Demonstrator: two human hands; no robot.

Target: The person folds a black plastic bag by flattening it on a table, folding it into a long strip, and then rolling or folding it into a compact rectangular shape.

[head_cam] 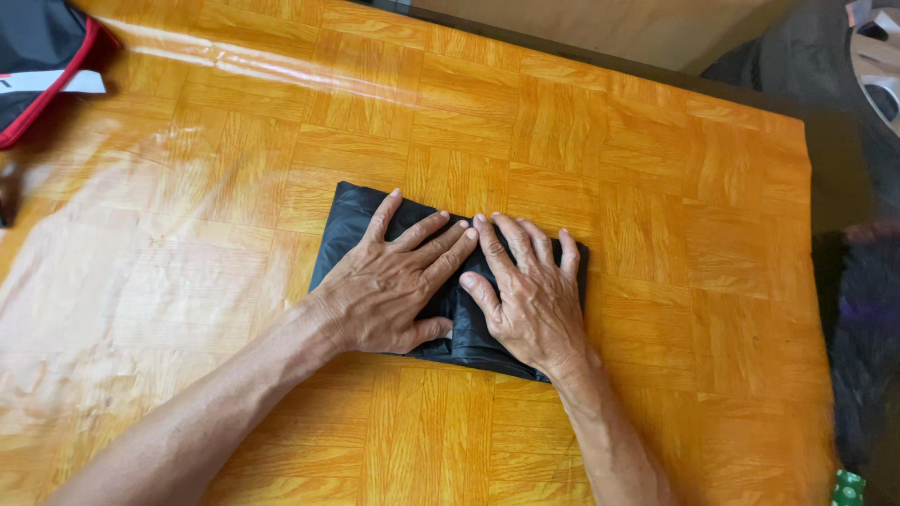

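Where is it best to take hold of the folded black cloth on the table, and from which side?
Probably at the far left corner of the folded black cloth, coming from the left. Both the left hand and the right hand lie flat on its middle and right part, while that corner lies bare on the table. The bundle is flat, so pinch its edge.

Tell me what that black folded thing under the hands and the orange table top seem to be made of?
The black folded bundle looks like thin synthetic cloth or plastic film: a dull sheen and fine creases, though which one is unclear. The table top shows a wood parquet pattern, yet its glossy glare and slight ripples suggest a printed vinyl cover. The left hand and right hand press flat on the bundle.
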